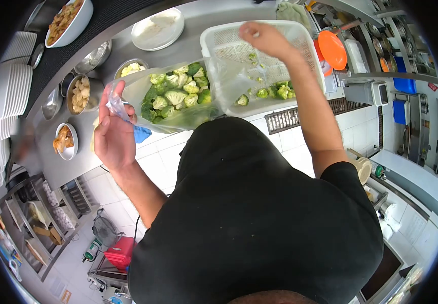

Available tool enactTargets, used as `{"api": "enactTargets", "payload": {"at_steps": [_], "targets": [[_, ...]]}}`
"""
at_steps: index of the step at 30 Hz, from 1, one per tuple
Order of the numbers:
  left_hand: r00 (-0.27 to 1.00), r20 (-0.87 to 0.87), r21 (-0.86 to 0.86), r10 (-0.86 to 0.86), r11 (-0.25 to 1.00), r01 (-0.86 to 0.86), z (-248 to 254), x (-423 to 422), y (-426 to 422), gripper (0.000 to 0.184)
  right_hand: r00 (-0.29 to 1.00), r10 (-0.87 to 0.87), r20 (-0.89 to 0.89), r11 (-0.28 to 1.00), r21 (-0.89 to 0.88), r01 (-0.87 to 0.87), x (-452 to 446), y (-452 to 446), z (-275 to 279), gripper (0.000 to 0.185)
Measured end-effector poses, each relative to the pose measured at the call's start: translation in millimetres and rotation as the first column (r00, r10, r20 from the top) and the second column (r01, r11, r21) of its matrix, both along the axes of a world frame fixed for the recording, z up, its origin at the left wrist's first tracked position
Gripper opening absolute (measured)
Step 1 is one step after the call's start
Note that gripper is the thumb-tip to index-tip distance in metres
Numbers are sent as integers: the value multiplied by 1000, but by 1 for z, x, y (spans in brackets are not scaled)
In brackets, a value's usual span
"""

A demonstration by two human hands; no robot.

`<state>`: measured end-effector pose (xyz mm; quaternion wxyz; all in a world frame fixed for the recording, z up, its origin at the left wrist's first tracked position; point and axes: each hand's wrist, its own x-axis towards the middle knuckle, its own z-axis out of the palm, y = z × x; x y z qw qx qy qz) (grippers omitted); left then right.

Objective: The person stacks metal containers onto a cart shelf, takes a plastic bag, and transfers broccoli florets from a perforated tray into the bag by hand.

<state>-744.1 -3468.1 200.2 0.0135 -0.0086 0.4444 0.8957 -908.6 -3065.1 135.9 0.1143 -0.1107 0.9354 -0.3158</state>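
Observation:
A clear plastic bag (pixel 206 114) full of broccoli florets (pixel 176 96) lies on the steel counter. At its left end, my left hand (pixel 115 131) pinches the gathered plastic between thumb and fingers. The bag's other end reaches into a white perforated basket (pixel 209 38), where several loose broccoli florets (pixel 282 90) and small crumbs lie. Above the basket's far part is my right hand (pixel 264 39), apart from the bag, with its fingers curled. A small pale spot shows at those fingertips, too small to identify.
White plates (pixel 158 29) are stacked at the back of the counter. Metal bowls stand left of the bag, one holding pale chunks (pixel 80 95). A small white dish (pixel 67 144) of cooked food is nearer. Right of the basket is an orange plate (pixel 332 49).

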Motion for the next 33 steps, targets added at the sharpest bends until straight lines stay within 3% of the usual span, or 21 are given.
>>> {"api": "enactTargets", "payload": {"at_steps": [2, 4, 7, 11, 13, 16, 21, 25, 28, 31, 33], "targets": [[1000, 2, -3, -15, 1000, 15, 0, -3, 1, 84, 987, 81, 138, 974, 197, -108, 14, 5, -41, 63], [1000, -1, -15, -23, 1000, 23, 2, -5, 0, 82, 959, 229, 168, 960, 124, -251, 33, 5, -102, 86], [1000, 3, 2, -31, 1000, 31, 3, -7, 0, 80, 947, 245, 205, 895, 327, -303, 71, -22, -79, 97], [1000, 12, 36, -28, 999, 27, 1, -7, -1, 79, 969, 178, 173, 905, 357, -231, 88, -28, -119, 90], [1000, 16, 42, -25, 999, 25, 1, -6, -1, 78, 963, 253, 95, 888, 372, -270, 103, -35, -119, 83], [1000, 17, 36, -14, 999, 13, 1, -7, 2, 78, 976, 180, 120, 896, 389, -214, 118, -40, -112, 72], [1000, 12, 21, -21, 1000, 21, 2, -6, 4, 79, 976, 155, 155, 902, 380, -203, 118, -35, -148, 65], [1000, 11, 21, -24, 999, 24, 1, -6, 4, 80, 976, 101, 192, 924, 346, -164, 119, -32, -141, 71], [1000, 20, 25, -8, 1000, 8, 3, -4, 4, 80, 988, 141, 58, 984, 104, -146, 107, -5, -137, 74], [1000, 23, 27, -18, 999, 18, 3, -1, 4, 81, 984, 6, 177, 991, 130, -30, 74, 9, -59, 72], [999, 24, 25, -38, 999, 37, 4, 0, 6, 82, 986, -121, 114, 993, 2, 122, 61, 8, -9, 65]]}}
